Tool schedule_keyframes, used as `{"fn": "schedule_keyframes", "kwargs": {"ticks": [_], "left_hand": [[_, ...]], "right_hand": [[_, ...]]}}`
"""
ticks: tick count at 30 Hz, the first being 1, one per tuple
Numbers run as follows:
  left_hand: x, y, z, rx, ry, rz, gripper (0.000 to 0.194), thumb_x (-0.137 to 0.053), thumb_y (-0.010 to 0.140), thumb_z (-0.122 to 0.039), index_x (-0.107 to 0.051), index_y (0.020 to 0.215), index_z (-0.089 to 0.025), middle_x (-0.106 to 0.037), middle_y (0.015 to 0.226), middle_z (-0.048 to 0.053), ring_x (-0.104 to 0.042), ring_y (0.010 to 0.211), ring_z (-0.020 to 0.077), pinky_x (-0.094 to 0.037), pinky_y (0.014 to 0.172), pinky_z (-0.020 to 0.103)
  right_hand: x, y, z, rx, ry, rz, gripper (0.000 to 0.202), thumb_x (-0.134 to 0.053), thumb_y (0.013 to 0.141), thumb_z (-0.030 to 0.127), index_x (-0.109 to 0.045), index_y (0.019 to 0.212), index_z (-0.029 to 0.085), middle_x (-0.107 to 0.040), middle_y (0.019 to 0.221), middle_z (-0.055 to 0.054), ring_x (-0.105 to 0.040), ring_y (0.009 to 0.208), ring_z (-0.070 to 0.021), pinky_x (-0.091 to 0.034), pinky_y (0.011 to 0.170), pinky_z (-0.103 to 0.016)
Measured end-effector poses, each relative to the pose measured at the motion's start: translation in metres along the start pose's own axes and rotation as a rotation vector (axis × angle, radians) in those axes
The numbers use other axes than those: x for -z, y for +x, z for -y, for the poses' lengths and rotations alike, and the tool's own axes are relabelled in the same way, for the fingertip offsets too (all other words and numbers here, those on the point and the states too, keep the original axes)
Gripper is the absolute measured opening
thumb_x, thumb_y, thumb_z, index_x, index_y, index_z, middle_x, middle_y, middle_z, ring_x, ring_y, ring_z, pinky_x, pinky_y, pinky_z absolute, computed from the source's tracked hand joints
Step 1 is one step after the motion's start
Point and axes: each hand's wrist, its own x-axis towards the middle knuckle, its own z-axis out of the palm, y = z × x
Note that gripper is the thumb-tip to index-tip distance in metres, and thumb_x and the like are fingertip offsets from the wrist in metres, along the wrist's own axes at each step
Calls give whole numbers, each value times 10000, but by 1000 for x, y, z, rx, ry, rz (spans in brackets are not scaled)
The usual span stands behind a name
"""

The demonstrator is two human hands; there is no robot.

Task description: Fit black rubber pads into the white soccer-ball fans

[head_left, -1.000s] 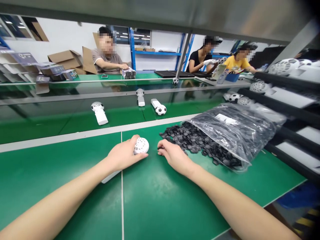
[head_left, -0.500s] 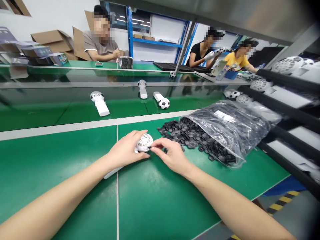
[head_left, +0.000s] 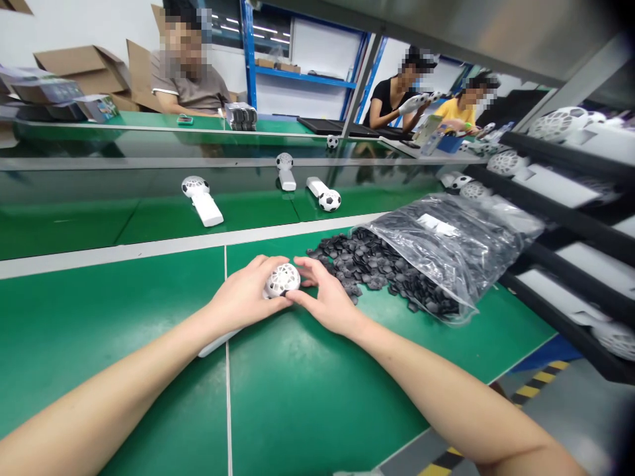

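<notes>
where the two green mats of the worktop (head_left: pixel 124 317) meet at a pale seam, left hand (head_left: pixel 245 299) curled around a white handheld fan (head_left: pixel 282 280), gripping just below its round, honeycomb-grilled head, with the white handle running back under the palm and poking out toward the near left. right hand (head_left: pixel 327 301) pressed against the right side of that head, fingers (head_left: pixel 310 268) arched over the top and thumb at the lower edge, closed onto the fan; whether a small piece sits under the fingertips cannot be told. just to the right, touching distance from the knuckles, a heap of small black hexagonal pieces (head_left: pixel 370 264) spilling out of a clear plastic bag (head_left: pixel 456 241) lying on its side. beyond the near mats, on the green conveyor strip (head_left: pixel 74 225), three more fans: a white one lying flat (head_left: pixel 201 198), a second white one (head_left: pixel 286 169), and one with a black-and-white football head (head_left: pixel 325 196). far right, dark racks (head_left: pixel 570 211) loaded with more white fan parts. across the line, three seated people, one beside cardboard boxes (head_left: pixel 74 63), two further right handling items.
</notes>
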Motion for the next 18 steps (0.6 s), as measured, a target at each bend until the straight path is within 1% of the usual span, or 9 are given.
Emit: {"fn": "schedule_keyframes", "kwargs": {"ticks": [1,3,7,9,11,13,15,16,18], "left_hand": [[0,0,0,1,-4,0,554,-582,710,-447,-426,1211,-270,-510,1159,47,-542,995,252,-456,818,376],[1,1,-1,0,0,-1,529,-578,713,-449,-442,1193,-271,-514,1148,43,-548,980,251,-452,820,377],[2,0,-3,-4,48,8,489,-539,742,-450,-444,1190,-279,-513,1165,40,-559,965,254,-462,785,370],[1,0,-3,-1,71,9,503,-525,751,-454,-422,1213,-284,-506,1196,40,-562,974,254,-470,769,363],[0,-1,-2,10,99,-1,563,-538,739,-438,-381,1253,-275,-486,1248,51,-556,1004,264,-470,780,369],[-2,-1,-1,28,140,-7,609,-554,714,-380,-357,1274,-241,-476,1277,67,-548,1031,278,-464,807,383],[-2,-1,0,31,174,2,615,-546,690,-308,-365,1269,-204,-487,1274,79,-545,1040,286,-457,825,389],[-2,-1,0,14,185,11,609,-533,683,-271,-373,1265,-196,-495,1269,78,-546,1040,283,-452,834,389],[1,0,0,-53,202,33,613,-489,675,-192,-375,1277,-208,-493,1281,62,-530,1066,275,-436,849,388]], "right_hand": [[-1,0,0,-3,23,35,441,-598,774,237,-411,1173,216,-517,1198,-76,-512,1087,-183,-459,886,-342],[-2,-1,0,7,29,71,414,-560,800,231,-406,1184,216,-542,1167,-65,-538,1044,-172,-464,882,-333],[-2,-1,4,7,-16,49,398,-557,801,240,-421,1175,216,-560,1135,-56,-557,983,-166,-485,812,-306],[3,3,3,15,-64,48,331,-540,820,277,-469,1136,212,-586,1085,-45,-566,945,-156,-481,795,-292],[13,10,-1,42,-219,-12,217,-496,853,310,-552,1033,202,-613,1002,-42,-561,914,-161,-459,812,-309],[26,17,-8,46,-468,-131,192,-471,871,306,-610,931,188,-619,942,-65,-535,900,-192,-431,826,-354],[38,24,-18,16,-683,-221,171,-511,849,292,-640,884,185,-619,913,-94,-504,893,-229,-418,808,-389],[43,26,-23,-6,-748,-233,164,-534,834,296,-649,875,188,-622,900,-101,-495,884,-240,-420,789,-395],[48,28,-31,-28,-811,-202,169,-564,813,327,-665,864,200,-633,867,-98,-493,856,-243,-422,766,-390]]}}
